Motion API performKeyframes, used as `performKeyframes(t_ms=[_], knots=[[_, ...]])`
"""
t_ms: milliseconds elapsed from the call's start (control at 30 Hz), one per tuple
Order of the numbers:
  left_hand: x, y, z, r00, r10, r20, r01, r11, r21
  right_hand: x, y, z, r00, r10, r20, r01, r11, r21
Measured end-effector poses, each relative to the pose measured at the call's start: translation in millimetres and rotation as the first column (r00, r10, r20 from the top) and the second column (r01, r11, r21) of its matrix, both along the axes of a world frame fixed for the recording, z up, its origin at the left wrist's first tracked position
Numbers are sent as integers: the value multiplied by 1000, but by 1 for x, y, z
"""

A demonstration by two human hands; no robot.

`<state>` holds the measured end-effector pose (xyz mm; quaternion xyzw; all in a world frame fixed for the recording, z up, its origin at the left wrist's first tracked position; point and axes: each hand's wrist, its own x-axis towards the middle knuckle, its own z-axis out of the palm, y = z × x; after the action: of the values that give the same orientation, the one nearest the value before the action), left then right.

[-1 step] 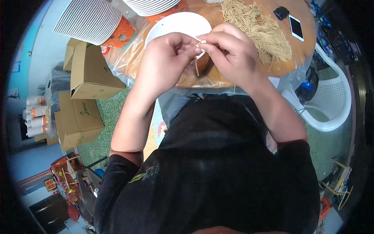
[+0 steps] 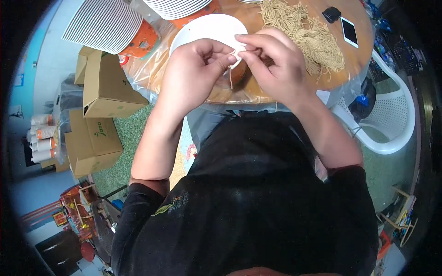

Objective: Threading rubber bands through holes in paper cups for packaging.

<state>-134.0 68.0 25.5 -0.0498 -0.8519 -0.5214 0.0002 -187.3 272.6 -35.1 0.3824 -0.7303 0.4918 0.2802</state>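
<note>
Over the near part of the round table, my left hand [image 2: 199, 66] is closed, with thumb and fingertips pinching a thin tan cord [image 2: 231, 79]. A short end of it hangs below the fingers. My right hand [image 2: 276, 60] is curled close beside it, its fingertips at the upper part of the cord, near the bucket's rim. Behind both hands a paper bucket [image 2: 212, 28] lies tipped, its white inside facing up and a small hole near its rim. My hands hide part of the bucket and most of the cord.
Bundles of tan cord [image 2: 317, 43] lie on the wooden table [image 2: 357, 14], with a phone [image 2: 349, 33] and a small black object [image 2: 331, 15] beyond. Bucket stacks [image 2: 106, 23] stand at the far left. Cardboard boxes [image 2: 113, 85] are left, a white plastic chair [image 2: 391, 101] right.
My right fingertips have parted slightly and moved up a little at the cord. The bucket and the hanging cord end have shifted slightly left.
</note>
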Motion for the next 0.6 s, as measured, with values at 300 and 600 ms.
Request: performKeyframes(t_ms=[300, 600], knots=[[-2, 2, -2, 998, 40, 43, -44, 995, 95, 25, -10, -35, 996, 69, -58, -76, 987, -144], [-1, -2, -3, 1000, 11, 20, -13, 993, 119, 22, -14, -28, 997, 75, 11, -74, 995, -61]])
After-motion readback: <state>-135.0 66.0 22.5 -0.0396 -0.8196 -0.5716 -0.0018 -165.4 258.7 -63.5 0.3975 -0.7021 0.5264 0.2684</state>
